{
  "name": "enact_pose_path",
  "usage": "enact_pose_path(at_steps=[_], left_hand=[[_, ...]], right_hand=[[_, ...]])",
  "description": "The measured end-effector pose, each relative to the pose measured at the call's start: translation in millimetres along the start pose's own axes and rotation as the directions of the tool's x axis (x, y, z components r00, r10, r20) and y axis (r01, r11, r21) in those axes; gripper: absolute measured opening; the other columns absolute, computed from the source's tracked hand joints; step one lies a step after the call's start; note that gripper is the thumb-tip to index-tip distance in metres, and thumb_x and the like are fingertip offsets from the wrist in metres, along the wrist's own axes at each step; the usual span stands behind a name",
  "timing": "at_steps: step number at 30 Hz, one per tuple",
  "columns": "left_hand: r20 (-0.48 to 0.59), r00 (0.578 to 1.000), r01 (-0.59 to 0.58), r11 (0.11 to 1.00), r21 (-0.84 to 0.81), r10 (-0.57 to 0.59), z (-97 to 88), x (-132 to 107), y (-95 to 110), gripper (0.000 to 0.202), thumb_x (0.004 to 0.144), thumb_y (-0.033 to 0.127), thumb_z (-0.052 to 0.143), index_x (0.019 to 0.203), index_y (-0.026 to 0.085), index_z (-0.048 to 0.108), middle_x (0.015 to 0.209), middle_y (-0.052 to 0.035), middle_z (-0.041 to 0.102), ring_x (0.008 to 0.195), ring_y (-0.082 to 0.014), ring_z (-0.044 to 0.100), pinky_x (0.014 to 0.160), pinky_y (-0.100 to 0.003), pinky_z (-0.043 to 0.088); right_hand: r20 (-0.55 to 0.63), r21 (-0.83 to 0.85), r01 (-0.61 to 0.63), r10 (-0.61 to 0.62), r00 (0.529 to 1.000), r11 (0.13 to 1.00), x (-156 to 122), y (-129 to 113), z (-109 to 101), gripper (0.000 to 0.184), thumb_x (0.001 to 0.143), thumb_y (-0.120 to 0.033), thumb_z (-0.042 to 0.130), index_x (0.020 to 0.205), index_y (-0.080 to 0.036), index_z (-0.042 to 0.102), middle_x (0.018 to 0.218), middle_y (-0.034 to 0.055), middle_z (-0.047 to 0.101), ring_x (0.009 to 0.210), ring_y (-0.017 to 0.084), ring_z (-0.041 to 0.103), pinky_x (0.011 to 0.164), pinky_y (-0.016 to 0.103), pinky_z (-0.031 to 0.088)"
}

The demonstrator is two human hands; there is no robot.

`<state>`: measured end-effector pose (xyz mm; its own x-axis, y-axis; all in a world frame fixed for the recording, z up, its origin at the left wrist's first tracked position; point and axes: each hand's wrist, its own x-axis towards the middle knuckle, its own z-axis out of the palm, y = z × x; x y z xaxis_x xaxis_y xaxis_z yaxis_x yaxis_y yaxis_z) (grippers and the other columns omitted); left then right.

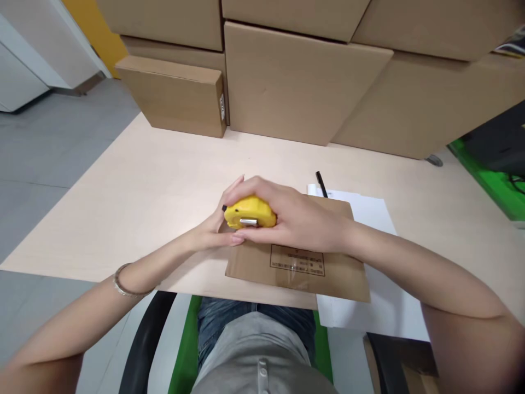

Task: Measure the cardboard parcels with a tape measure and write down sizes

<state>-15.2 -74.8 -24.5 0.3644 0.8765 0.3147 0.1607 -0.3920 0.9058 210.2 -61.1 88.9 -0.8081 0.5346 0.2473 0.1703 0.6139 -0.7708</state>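
Note:
A yellow tape measure [251,212] with a metal clip is in my right hand [303,219], whose fingers and thumb wrap round it. It is above the left part of a flat brown cardboard box [340,279] with a black printed panel. My left hand [214,225] curves round the tape measure's left end, its thumb below it against my right thumb and its fingers on the far side. Part of the left fingers is hidden, so whether they also touch the box's edge I cannot tell. No pulled-out blade shows.
White paper sheets [373,306] lie partly under the box, with a black pen [321,184] at their far edge. Large cardboard boxes [287,82] stand along the table's [123,219] back, a smaller carton [176,98] at left. A green tray [484,175] is at right.

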Motion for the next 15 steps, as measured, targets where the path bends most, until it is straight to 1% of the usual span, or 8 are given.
enact_pose_path(at_steps=[1,3,5,7,9,10,12,15], left_hand=[[0.038,0.999,0.014,1.0,-0.025,-0.013,-0.8,-0.4,-0.2,0.101,0.073,0.068,0.084,0.159,0.033,0.044,0.151,-0.0147,0.06,0.128,-0.0373,0.068,0.1,-0.052,0.064],[0.15,0.989,0.023,0.995,-0.094,-0.009,-2.4,-0.6,-0.9,0.102,0.078,0.059,0.083,0.164,0.036,0.032,0.159,-0.0137,0.052,0.136,-0.0371,0.062,0.105,-0.055,0.061],[0.169,0.985,-0.027,0.996,-0.085,0.041,-3.3,0.0,-1.6,0.098,0.084,0.057,0.079,0.165,0.038,0.029,0.162,-0.0122,0.048,0.146,-0.038,0.053,0.115,-0.059,0.053],[0.18,0.98,-0.084,0.996,-0.028,0.088,-3.1,0.4,-1.8,0.09,0.089,0.058,0.073,0.165,0.038,0.031,0.163,-0.0116,0.045,0.156,-0.0388,0.04,0.124,-0.064,0.04],[0.196,0.973,-0.13,0.991,0.02,0.124,-2.2,0.3,-1.4,0.081,0.093,0.058,0.067,0.164,0.04,0.034,0.167,-0.0107,0.038,0.162,-0.0388,0.027,0.129,-0.068,0.029],[0.197,0.97,-0.153,0.988,0.027,0.145,-1.5,-0.1,-1.0,0.076,0.095,0.057,0.065,0.163,0.043,0.035,0.17,-0.0091,0.033,0.163,-0.0384,0.022,0.129,-0.069,0.026],[0.184,0.966,-0.188,0.982,0.023,0.181,0.3,-1.5,0.5,0.065,0.097,0.054,0.062,0.159,0.048,0.041,0.174,-0.0042,0.025,0.165,-0.037,0.018,0.129,-0.068,0.026],[0.148,0.978,-0.153,0.988,0.024,0.147,4.0,-4.2,5.1,0.05,0.099,0.056,0.059,0.148,0.048,0.056,0.175,0.0004,0.025,0.164,-0.036,0.022,0.129,-0.064,0.03]], right_hand=[[0.034,-0.036,-0.014,0.015,0.999,0.999,4.0,0.6,1.6,0.028,0.096,-0.032,0.067,0.123,-0.028,0.058,0.125,0.0026,0.072,0.107,0.019,0.071,0.092,0.032,0.055],[0.042,-0.091,-0.041,0.045,0.998,0.995,2.7,1.9,1.6,0.027,0.096,-0.029,0.067,0.122,-0.027,0.06,0.121,0.0025,0.073,0.102,0.018,0.071,0.087,0.031,0.055],[0.006,-0.112,-0.067,0.068,0.998,0.991,-8.8,3.6,-2.4,0.028,0.094,-0.027,0.068,0.121,-0.028,0.061,0.121,0.0025,0.074,0.099,0.019,0.073,0.084,0.03,0.055],[-0.035,-0.115,-0.122,0.119,0.992,0.986,-28.0,5.6,-9.1,0.031,0.093,-0.026,0.07,0.122,-0.031,0.062,0.123,0.0021,0.075,0.1,0.021,0.074,0.085,0.032,0.057],[-0.076,-0.109,-0.184,0.176,0.981,0.977,-52.2,7.4,-17.7,0.034,0.091,-0.026,0.074,0.122,-0.034,0.064,0.123,0.0019,0.075,0.105,0.023,0.075,0.088,0.036,0.059],[-0.1,-0.104,-0.204,0.194,0.976,0.973,-65.3,8.1,-22.4,0.036,0.089,-0.024,0.076,0.122,-0.036,0.064,0.122,0.0018,0.076,0.109,0.025,0.074,0.089,0.037,0.06],[-0.139,-0.087,-0.211,0.198,0.97,0.974,-92.0,8.6,-32.0,0.045,0.087,-0.018,0.078,0.124,-0.039,0.065,0.122,0.0013,0.076,0.116,0.026,0.073,0.092,0.039,0.061],[-0.18,-0.048,-0.235,0.223,0.958,0.971,-129.0,7.5,-45.3,0.058,0.085,-0.011,0.078,0.129,-0.045,0.063,0.125,0.0001,0.075,0.117,0.024,0.073,0.09,0.038,0.063]])
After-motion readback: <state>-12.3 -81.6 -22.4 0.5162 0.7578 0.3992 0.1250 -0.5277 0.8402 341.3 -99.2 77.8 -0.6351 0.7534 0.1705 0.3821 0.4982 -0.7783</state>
